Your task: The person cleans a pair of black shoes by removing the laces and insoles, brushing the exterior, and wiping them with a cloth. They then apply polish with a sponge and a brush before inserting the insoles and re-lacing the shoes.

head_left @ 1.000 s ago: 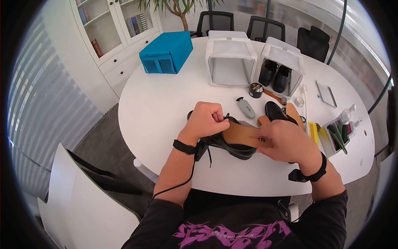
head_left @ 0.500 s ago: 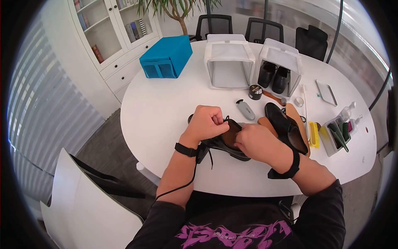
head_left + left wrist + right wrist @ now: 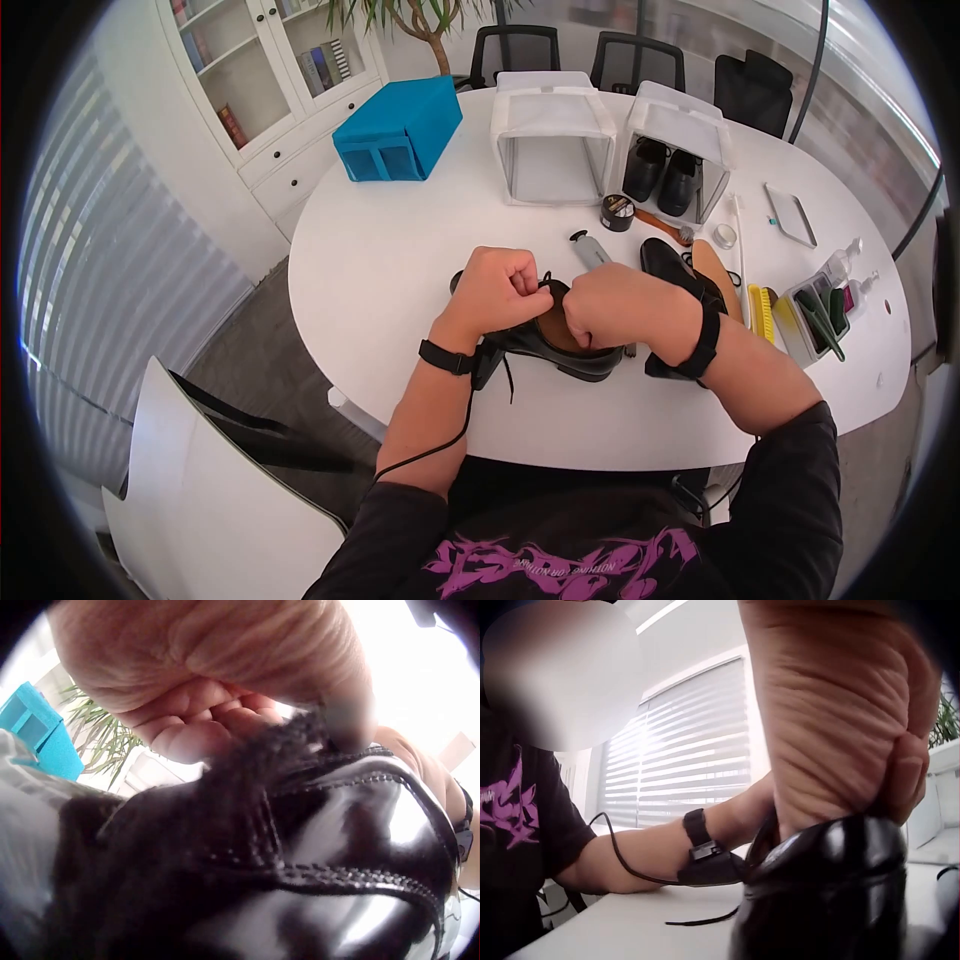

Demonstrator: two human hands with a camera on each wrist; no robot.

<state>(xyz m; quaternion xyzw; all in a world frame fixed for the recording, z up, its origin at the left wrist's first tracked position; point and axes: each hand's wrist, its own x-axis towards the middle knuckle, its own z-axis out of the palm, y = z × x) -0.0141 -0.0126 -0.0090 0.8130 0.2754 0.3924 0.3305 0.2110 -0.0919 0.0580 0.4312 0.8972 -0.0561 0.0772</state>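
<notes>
A black glossy lace-up shoe (image 3: 570,359) lies on the table in front of the person, its toe to the left. The left hand (image 3: 497,290) grips the upper at the tongue, thumb against it and fingers curled, as the left wrist view also shows. A brown insole (image 3: 553,318) lies inside the shoe's opening. Over the heel end, the right hand (image 3: 620,308) reaches down into the opening onto the insole; its fingertips are hidden there. In the right wrist view the palm stands right at the shiny heel (image 3: 832,877). A loose lace (image 3: 510,380) trails from the shoe.
Beyond the right hand lie another black shoe (image 3: 664,262), a tan insole (image 3: 716,275), a yellow brush (image 3: 761,315) and a grey device (image 3: 589,249). Further back are a polish tin (image 3: 617,212), white boxes (image 3: 553,130), one with black shoes (image 3: 678,184), and a blue box (image 3: 400,130).
The right hand has moved left and pushed the insole from above the shoe down into it. The left hand has kept its grip on the shoe.
</notes>
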